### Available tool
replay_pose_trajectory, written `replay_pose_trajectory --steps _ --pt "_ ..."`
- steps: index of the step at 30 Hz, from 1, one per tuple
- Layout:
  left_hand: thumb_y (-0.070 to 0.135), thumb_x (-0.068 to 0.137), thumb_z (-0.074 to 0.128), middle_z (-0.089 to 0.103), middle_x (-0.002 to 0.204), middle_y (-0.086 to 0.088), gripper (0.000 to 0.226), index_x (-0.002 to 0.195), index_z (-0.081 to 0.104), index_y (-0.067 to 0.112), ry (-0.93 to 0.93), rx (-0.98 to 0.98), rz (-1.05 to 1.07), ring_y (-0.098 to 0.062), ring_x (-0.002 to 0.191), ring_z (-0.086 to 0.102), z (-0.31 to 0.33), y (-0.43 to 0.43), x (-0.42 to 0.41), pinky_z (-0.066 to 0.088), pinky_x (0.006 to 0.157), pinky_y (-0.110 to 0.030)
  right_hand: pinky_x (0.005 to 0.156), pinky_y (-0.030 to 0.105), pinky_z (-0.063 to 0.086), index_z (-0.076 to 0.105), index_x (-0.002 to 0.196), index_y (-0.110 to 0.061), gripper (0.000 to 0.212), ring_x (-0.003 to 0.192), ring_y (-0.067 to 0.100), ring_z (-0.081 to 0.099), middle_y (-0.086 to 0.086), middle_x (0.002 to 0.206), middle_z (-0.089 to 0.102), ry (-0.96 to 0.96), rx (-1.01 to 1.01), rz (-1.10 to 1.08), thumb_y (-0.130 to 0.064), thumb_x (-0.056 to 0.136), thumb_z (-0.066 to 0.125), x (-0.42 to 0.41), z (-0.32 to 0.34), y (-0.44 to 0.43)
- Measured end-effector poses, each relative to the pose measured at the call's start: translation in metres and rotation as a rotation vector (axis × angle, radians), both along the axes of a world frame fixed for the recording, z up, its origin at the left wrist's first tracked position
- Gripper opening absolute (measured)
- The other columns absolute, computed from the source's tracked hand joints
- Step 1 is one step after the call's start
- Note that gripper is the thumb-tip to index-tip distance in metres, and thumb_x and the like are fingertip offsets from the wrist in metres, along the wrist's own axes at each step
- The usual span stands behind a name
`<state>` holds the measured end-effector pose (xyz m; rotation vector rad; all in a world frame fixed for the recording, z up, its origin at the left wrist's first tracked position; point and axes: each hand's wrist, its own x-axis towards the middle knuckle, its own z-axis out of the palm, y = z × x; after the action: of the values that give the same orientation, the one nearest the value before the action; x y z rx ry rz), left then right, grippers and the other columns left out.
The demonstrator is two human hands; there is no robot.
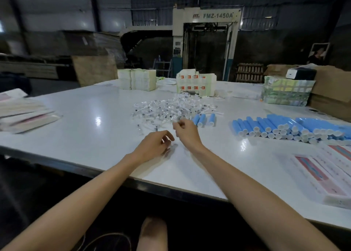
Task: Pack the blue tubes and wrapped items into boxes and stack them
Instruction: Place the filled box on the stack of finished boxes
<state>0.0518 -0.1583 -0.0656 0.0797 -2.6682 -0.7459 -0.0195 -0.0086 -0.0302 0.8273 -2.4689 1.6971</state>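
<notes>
Two hands are over the tabletop: a left hand and a right hand. One loose heap of clear wrapped items lies in the middle, far too many to count. Three blue tubes lie together just right of that heap. To the right, one long bank of blue tubes holds several dozen, with the exact number unclear. Along the far edge stand three bundles of flat printed cartons: one on the left, one in the middle and one on the right. Two piles of printed sheets lie nearer, one left and one right. One brown cardboard box sits far right.
</notes>
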Motion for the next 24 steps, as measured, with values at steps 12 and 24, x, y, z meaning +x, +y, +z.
replay_pose_trajectory --steps 12,24 --pt "0.02 0.101 0.066 0.07 0.121 -0.012 0.022 0.122 0.068 0.015 0.009 -0.305 0.667 -0.038 0.114 0.063 0.025 -0.207 0.06 0.052 0.087 -0.049 0.061 0.034 0.036 0.063 0.08 -0.006 0.032 0.062 0.017 0.048 -0.002 0.065 0.055 -0.086 -0.042 0.176 -0.031 0.099 0.059 0.008 -0.039 -0.126" --pt "0.04 0.108 0.056 0.049 0.152 -0.036 0.062 0.149 0.048 -0.005 -0.338 -0.331 1.122 -0.055 0.141 0.043 0.021 -0.379 0.096 0.031 0.118 -0.063 0.065 0.035 0.038 0.065 0.08 -0.006 0.028 0.063 0.019 0.047 -0.001 0.062 0.052 -0.166 -0.126 0.297 -0.027 0.099 0.059 0.005 -0.046 -0.132"
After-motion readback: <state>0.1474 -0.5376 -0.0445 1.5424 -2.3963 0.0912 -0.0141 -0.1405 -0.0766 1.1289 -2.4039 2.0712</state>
